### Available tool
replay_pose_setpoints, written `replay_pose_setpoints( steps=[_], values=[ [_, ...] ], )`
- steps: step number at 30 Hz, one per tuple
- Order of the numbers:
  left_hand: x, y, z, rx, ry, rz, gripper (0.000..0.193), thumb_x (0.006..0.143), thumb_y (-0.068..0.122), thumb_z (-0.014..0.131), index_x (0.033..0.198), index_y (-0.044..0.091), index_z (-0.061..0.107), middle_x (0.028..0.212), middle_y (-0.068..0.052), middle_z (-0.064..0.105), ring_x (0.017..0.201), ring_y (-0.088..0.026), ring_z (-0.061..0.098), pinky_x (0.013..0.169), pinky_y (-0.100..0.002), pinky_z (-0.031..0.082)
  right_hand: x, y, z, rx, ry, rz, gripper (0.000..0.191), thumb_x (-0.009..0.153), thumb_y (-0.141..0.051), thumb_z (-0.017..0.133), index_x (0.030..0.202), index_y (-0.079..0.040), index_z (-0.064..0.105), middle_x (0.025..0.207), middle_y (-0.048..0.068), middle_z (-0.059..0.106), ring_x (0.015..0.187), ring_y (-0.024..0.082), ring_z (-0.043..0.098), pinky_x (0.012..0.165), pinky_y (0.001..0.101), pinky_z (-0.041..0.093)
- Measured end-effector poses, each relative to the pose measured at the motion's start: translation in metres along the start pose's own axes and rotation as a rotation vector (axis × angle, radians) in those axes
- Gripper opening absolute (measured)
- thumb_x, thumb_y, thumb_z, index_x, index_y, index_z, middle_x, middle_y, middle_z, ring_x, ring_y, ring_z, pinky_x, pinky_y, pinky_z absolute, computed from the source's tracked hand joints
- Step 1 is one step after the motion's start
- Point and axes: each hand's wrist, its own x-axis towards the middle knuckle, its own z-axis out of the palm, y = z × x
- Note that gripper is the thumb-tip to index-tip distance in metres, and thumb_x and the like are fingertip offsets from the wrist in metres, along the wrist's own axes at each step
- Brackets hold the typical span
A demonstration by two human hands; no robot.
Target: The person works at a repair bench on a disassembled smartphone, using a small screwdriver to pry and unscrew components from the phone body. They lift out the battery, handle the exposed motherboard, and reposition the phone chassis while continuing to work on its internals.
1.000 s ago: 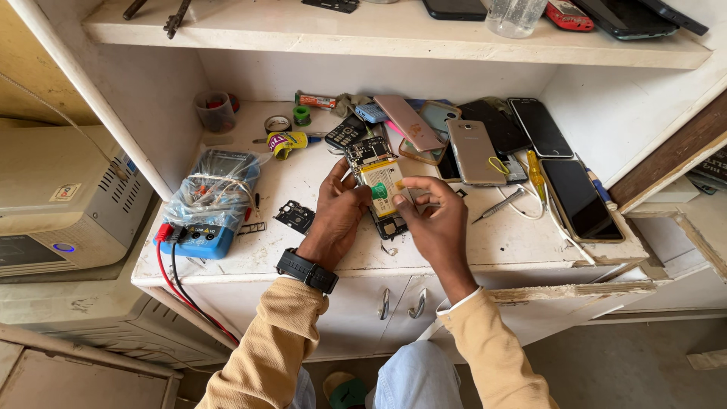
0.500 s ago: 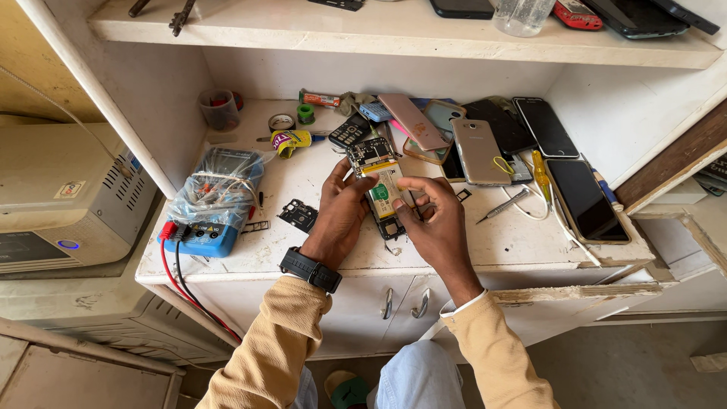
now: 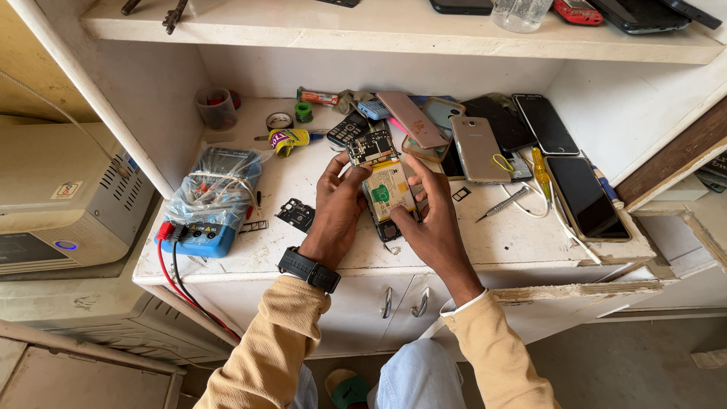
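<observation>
Both hands are gripping an opened phone [image 3: 388, 198] lying near the front middle of the white bench [image 3: 522, 235], the left hand [image 3: 337, 208] curling around its left edge, the right hand [image 3: 432, 220] clasping its right edge, fingers half bent.

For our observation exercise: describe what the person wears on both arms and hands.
Both arms wear tan long sleeves with ribbed cuffs. A black watch sits on the left wrist; a white inner cuff shows at the right wrist. The left hand and right hand are bare, with no gloves.
</observation>
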Motion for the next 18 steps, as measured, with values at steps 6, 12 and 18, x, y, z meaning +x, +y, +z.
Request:
replay_pose_setpoints(
  steps=[6, 12, 18],
  values=[
    [-0.002, 0.004, 0.002, -0.082, -0.057, 0.045, 0.032, 0.093, 0.006, 0.059, 0.125, 0.008, 0.058, 0.111, -0.005, 0.072, 0.096, -0.014, 0.069, 0.088, -0.035, 0.058, 0.000, 0.001, -0.003, 0.168, -0.011, -0.135, 0.076, 0.085, -0.001, 0.069, 0.155, -0.006, 0.041, 0.143, 0.013, 0.050, 0.130, 0.021, 0.052, 0.107, 0.0352, 0.047],
    [-0.008, 0.008, 0.007, -0.102, -0.126, 0.049, 0.029, 0.096, 0.008, 0.058, 0.126, 0.011, 0.057, 0.108, -0.002, 0.070, 0.097, -0.012, 0.068, 0.087, -0.034, 0.058, 0.001, 0.001, -0.012, 0.601, -0.164, 0.077, 0.076, 0.086, 0.002, 0.071, 0.154, -0.003, 0.038, 0.126, 0.011, 0.060, 0.110, 0.014, 0.064, 0.092, 0.0281, 0.055],
    [-0.013, 0.010, 0.011, -0.075, -0.176, 0.078, 0.034, 0.099, 0.012, 0.063, 0.131, 0.013, 0.052, 0.112, -0.004, 0.072, 0.102, -0.014, 0.068, 0.084, -0.035, 0.059, 0.001, 0.000, -0.013, 0.616, -0.146, 0.088, 0.076, 0.085, 0.005, 0.074, 0.153, -0.002, 0.041, 0.131, 0.011, 0.058, 0.113, 0.015, 0.063, 0.094, 0.0289, 0.056]
  ],
)
